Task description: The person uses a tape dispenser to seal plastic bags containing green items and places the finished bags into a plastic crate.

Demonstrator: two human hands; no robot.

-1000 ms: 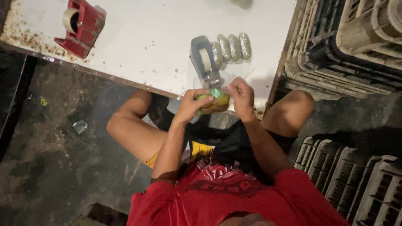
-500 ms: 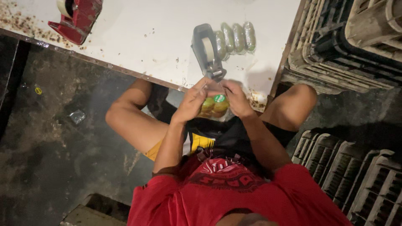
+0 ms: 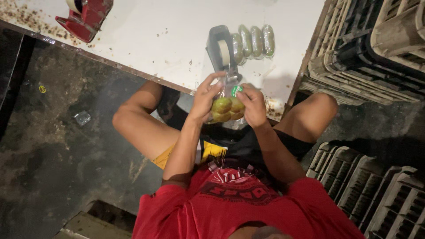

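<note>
You hold a clear bag of green fruit point(image 3: 226, 109) over your lap at the table point(image 3: 146, 40) edge. Your left hand point(image 3: 204, 98) and right hand point(image 3: 254, 105) each keep a pinching grip on its gathered neck, by the grey tape dispenser point(image 3: 220, 49). Three wrapped packs point(image 3: 255, 40) lie beside it.

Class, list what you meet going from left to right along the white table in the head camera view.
Red tape dispenser → grey tape dispenser → row of three wrapped green packs → stacked plastic crates beside the white table.
</note>
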